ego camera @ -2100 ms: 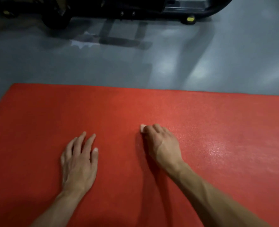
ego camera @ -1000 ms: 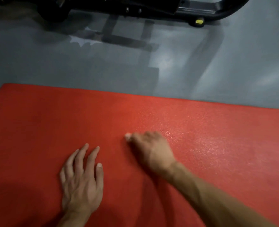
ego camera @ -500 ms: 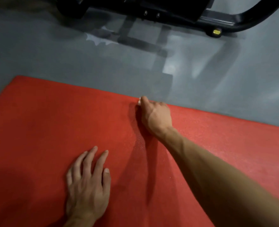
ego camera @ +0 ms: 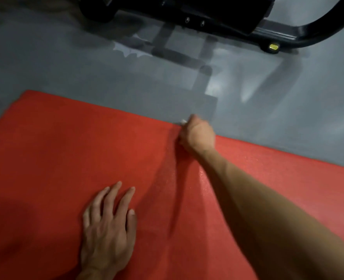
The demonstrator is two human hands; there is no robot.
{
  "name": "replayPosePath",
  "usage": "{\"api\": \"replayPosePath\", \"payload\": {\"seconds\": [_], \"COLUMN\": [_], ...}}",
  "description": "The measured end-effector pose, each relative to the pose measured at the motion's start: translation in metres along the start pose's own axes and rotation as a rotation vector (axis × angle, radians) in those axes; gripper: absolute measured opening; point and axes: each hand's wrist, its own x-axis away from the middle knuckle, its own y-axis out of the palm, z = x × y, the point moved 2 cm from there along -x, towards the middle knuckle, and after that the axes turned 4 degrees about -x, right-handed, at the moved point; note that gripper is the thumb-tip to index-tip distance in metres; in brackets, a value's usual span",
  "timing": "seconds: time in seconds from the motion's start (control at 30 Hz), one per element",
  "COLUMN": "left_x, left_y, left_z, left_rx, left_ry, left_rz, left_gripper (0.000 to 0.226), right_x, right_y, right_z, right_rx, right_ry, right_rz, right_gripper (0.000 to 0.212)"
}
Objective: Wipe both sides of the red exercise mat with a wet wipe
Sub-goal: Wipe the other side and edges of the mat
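Red exercise mat lies flat on the grey floor, filling the lower part of the view, its far edge running from ten o'clock down toward three o'clock. At that far edge, just past centre toward one o'clock, the right hand is curled into a fist over a wet wipe; only a small white scrap shows at the knuckles, so the grip itself is probably a pinch, though blur hides it. A damp sheen streaks the mat beside the right forearm. The left hand lies palm down at six o'clock, fingers straight and slightly spread, pressing the mat. Black exercise equipment stands on the floor at twelve o'clock.
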Motion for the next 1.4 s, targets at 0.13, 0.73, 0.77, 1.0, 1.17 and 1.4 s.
{"api": "replayPosePath", "payload": {"seconds": [0.13,0.73,0.77,1.0,1.17,1.4], "left_x": [-0.001,-0.057,-0.064,-0.084,-0.038,0.012], "left_y": [-0.002,-0.108,-0.131,-0.322,-0.429,-0.459], "left_z": [-0.003,0.021,0.035,0.158,0.22,0.236], "left_rx": [0.002,-0.02,-0.001,0.437,0.828,0.856], "left_ry": [-0.002,0.021,0.07,0.35,0.25,0.186], "left_rz": [0.003,-1.042,-1.051,-0.755,-0.559,-0.275], "left_gripper": [0.05,0.065,0.061,0.017,0.021,0.027], "right_x": [0.026,0.243,0.254,0.352,0.411,0.432], "right_y": [-0.007,-0.212,-0.231,-0.348,-0.373,-0.389], "right_z": [0.004,0.085,0.066,-0.012,-0.008,-0.003], "right_rx": [0.137,-0.473,-0.554,-1.11,-1.447,-1.502], "right_ry": [-0.176,-0.149,-0.159,-0.122,0.009,0.011], "right_rz": [-0.052,0.115,0.127,0.214,0.213,0.201], "right_gripper": [0.025,0.022,0.022,0.043,0.03,0.004]}}
